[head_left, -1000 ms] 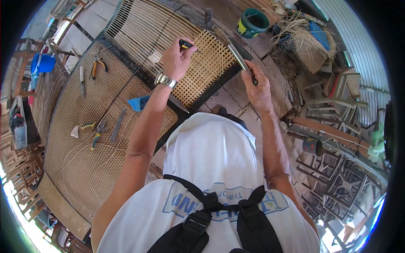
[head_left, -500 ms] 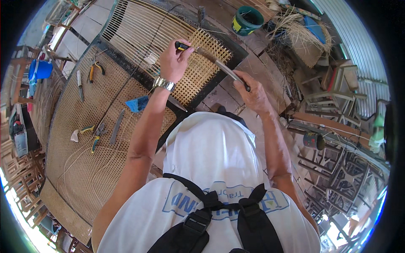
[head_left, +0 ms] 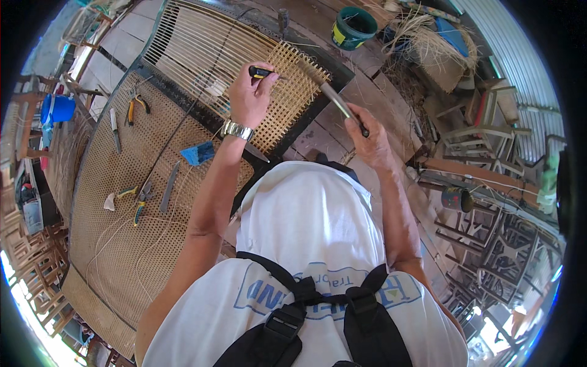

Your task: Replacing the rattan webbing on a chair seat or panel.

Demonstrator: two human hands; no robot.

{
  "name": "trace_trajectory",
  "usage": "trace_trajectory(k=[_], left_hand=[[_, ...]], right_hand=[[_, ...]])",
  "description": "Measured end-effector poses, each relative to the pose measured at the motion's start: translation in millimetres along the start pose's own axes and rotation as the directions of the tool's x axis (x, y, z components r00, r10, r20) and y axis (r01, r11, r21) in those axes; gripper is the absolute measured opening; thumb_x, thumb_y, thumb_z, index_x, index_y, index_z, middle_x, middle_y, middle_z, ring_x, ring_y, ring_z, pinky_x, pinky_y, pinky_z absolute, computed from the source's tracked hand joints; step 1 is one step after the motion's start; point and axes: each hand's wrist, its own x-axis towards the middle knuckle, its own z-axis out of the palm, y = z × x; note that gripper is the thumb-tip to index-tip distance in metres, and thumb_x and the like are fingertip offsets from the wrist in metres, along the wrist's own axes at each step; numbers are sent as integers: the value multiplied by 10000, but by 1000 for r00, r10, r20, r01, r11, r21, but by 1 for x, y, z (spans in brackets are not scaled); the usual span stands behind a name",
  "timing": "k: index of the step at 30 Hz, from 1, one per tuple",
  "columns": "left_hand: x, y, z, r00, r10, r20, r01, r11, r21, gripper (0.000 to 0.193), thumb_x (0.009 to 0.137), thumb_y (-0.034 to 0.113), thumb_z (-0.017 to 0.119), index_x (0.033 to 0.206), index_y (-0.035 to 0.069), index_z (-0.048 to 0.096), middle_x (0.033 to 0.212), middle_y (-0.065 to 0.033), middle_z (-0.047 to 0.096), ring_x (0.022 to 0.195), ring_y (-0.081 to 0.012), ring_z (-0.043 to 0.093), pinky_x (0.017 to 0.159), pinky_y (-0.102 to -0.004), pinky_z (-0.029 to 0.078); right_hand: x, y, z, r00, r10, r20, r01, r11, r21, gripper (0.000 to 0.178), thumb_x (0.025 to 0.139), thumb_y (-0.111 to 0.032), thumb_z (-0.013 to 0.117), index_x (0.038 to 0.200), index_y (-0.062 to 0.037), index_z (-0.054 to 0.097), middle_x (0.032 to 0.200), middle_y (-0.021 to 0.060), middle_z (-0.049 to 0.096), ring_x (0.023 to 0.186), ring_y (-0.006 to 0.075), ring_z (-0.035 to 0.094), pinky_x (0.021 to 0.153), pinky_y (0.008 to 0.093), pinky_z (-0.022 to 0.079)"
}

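Note:
My left hand (head_left: 247,98), with a metal watch on its wrist, is closed around a short tool with a black-and-yellow handle (head_left: 260,72). Its working end is mostly hidden by the fingers, over the woven cane (head_left: 286,113) at the panel's right end. In my right hand (head_left: 370,137) is a hammer (head_left: 336,101), gripped low on its metal shaft. The hammer's head is blurred above the weave, a little to the right of the left hand's tool. Long loose cane strands (head_left: 205,37) run leftward from the woven part across the dark frame.
On the finished cane panel (head_left: 122,244) lie orange-and-black pliers (head_left: 137,110), a knife (head_left: 115,130), a blue block (head_left: 197,153), a flat blade (head_left: 169,186) and yellow-and-blue cutters (head_left: 142,205). A green bucket (head_left: 353,29) stands beyond. Wooden chair frames (head_left: 483,137) stand at right.
The hammer's head has swung away from the left hand's tool, up and to the right. My right hand has shifted slightly lower; my left hand keeps about the same place on the weave.

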Motion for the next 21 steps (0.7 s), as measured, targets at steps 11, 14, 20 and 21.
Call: trace_trajectory(k=[11, 14, 20, 21], left_hand=[[-6, -7, 4, 1000, 0, -24, -5, 978, -210, 240, 900, 108, 803, 1098, 79, 671, 869, -56, 753, 606, -68, 615, 520, -238, 461], [-11, -8, 7, 1000, -6, 3, 7, 996, -85, 238, 896, 114, 809, 1088, 80, 672, 853, -44, 749, 581, -63, 588, 514, -242, 449], [-15, -13, 13, 998, -27, 60, 29, 999, -30, 246, 890, 143, 822, 1067, 74, 666, 880, -53, 752, 623, -100, 632, 549, -257, 491], [-18, -15, 10, 1000, 0, 12, 1, 995, -100, 246, 895, 135, 816, 1075, 67, 663, 921, -63, 757, 676, -109, 663, 584, -255, 518]], right_hand=[[-8, 0, -3, 1000, -12, 13, 12, 1000, -19, 341, 1026, -218, 647, 1322, -48, 634, 905, 93, 666, 793, 152, 593, 743, 304, 500], [-10, 0, -3, 998, 19, -58, -17, 999, 34, 339, 1018, -201, 653, 1318, -43, 635, 923, 110, 673, 805, 156, 607, 751, 310, 507], [-13, 4, -3, 994, -108, 10, 108, 994, -14, 339, 1027, -191, 641, 1328, -38, 626, 937, 92, 686, 775, 154, 613, 735, 299, 511], [-16, 6, -5, 992, -112, 62, 113, 993, -18, 345, 1033, -193, 634, 1344, -45, 618, 939, 84, 689, 753, 144, 607, 716, 287, 508]])
